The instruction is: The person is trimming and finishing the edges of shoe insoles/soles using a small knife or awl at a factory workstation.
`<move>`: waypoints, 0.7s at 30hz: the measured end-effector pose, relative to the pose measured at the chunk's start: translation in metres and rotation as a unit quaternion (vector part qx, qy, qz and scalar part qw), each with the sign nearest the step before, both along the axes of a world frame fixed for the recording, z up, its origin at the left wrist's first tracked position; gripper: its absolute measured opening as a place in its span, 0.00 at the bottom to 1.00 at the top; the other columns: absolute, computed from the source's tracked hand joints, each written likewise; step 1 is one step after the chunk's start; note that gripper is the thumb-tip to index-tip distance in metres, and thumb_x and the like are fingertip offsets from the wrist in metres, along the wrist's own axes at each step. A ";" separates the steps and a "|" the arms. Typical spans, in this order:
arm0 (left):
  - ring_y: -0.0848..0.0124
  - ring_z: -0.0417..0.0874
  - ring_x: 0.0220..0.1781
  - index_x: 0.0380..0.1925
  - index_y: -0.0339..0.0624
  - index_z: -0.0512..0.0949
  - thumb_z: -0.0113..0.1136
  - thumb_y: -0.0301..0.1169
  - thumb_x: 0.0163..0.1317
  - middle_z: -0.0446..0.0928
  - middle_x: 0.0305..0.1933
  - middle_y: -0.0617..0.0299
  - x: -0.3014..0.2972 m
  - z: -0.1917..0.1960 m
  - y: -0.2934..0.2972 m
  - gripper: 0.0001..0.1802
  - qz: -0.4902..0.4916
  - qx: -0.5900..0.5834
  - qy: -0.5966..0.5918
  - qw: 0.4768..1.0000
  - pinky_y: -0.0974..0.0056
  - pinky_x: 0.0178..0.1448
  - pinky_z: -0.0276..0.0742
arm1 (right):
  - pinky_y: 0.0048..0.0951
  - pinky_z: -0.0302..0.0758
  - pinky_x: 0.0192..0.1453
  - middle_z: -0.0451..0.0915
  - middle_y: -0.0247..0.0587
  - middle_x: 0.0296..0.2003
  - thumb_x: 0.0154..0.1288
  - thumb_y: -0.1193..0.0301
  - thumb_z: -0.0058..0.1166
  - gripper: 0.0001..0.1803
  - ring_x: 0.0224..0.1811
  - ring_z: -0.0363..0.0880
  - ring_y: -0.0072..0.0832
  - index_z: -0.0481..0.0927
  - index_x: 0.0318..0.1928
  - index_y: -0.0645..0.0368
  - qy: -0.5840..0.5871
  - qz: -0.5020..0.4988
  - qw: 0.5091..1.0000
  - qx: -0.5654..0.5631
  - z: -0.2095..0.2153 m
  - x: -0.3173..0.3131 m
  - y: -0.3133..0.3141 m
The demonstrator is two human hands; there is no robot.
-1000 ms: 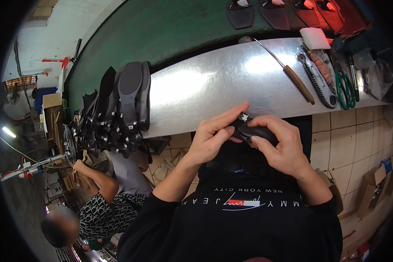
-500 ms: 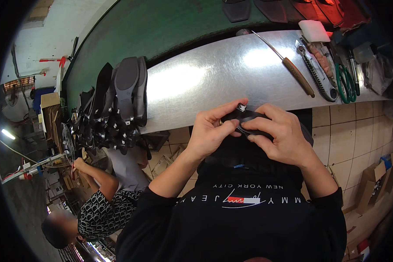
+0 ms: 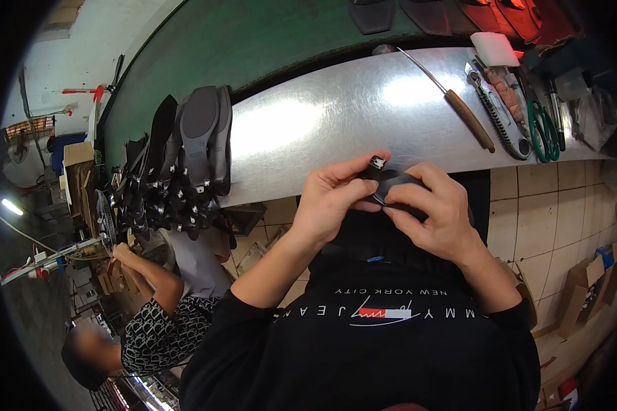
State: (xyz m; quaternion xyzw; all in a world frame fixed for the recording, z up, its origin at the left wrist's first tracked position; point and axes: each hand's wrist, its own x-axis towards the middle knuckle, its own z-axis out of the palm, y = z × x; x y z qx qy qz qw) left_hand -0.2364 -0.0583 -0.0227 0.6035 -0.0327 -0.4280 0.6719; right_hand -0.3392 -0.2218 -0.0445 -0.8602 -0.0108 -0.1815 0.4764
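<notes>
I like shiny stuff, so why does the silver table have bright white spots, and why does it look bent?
Head view: lamp glare makes two bright patches on the metal bench; the fisheye lens bows its straight edge and darkens the picture's corners. The left hand and right hand on the black shoe piece look sharp; another person's face at the lower left is blurred.

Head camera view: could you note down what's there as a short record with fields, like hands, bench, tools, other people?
Left hand: left hand pinches the edge of a small black shoe piece, thumb and fingers closed on it
Right hand: right hand grips the same piece from the other side
Bench: shiny metal bench top
Shoes: row of black shoes stood on end at the bench's left end
Tools: wooden-handled awl, utility knife, green-handled scissors
Other people: a person in a patterned top at lower left
</notes>
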 end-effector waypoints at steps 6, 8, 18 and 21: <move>0.69 0.84 0.49 0.64 0.33 0.67 0.47 0.20 0.61 0.69 0.65 0.47 0.009 0.006 0.006 0.27 -0.023 -0.069 0.083 0.994 0.69 0.42 0.88 | 0.32 0.73 0.31 0.76 0.40 0.33 0.44 0.72 0.68 0.13 0.30 0.78 0.36 0.83 0.34 0.52 -0.095 -0.010 0.994 -0.062 -0.003 -0.006 0.003; 0.69 0.83 0.50 0.67 0.33 0.62 0.45 0.21 0.63 0.66 0.68 0.46 0.009 0.006 0.006 0.29 0.000 -0.109 0.094 0.990 0.69 0.42 0.88 | 0.33 0.73 0.31 0.77 0.41 0.33 0.46 0.73 0.67 0.14 0.30 0.78 0.36 0.82 0.36 0.54 -0.091 -0.001 0.994 -0.059 0.002 -0.003 0.004; 0.78 0.80 0.38 0.54 0.39 0.76 0.42 0.26 0.65 0.80 0.44 0.61 0.013 0.002 0.018 0.19 -0.115 0.013 0.019 0.993 0.74 0.32 0.80 | 0.34 0.72 0.27 0.79 0.41 0.25 0.52 0.75 0.66 0.10 0.24 0.78 0.38 0.77 0.33 0.59 -0.021 -0.044 0.999 0.011 -0.004 -0.008 0.008; 0.79 0.80 0.36 0.52 0.39 0.77 0.42 0.26 0.65 0.79 0.40 0.62 0.009 0.002 0.013 0.18 -0.103 0.031 -0.006 0.994 0.74 0.32 0.79 | 0.33 0.71 0.26 0.78 0.40 0.22 0.52 0.75 0.66 0.10 0.23 0.78 0.38 0.76 0.31 0.59 -0.023 -0.046 0.999 0.003 -0.004 -0.006 0.010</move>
